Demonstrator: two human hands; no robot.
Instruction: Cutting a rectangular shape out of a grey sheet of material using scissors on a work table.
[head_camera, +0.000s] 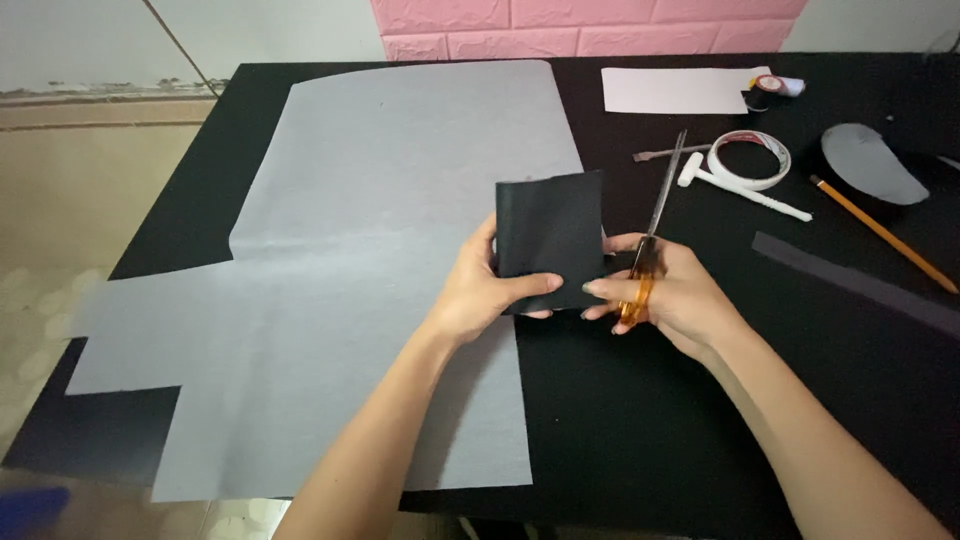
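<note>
1. Two bare forearms come up from the bottom edge, nearest the camera, and meet at a dark folded piece of fabric over the middle of the table.
2. Left hand: its thumb lies across the front of the fabric near the lower edge and its fingers are curled behind, so the hand is pinched shut on the fabric's lower left part and holds it up off the table.
3. Right hand: its fingers are closed through the orange handles of a pair of scissors, and a fingertip touches the fabric's lower right corner.
4. Scissor blades point away from the person, up along the right edge of the fabric, just beside it; whether they bite into the cloth cannot be told.
5. Under and left of the hands a large grey sheet, cut to a stepped outline, lies flat on the black table covering.
6. Farther out on the right lie a roll of white tape, a white stick-shaped tool touching it, a yellow pencil, a grey curved cut-out and a grey strip.
7. At the far edge sit a white paper rectangle and small thread spools, below a pink brick-pattern wall.
</note>
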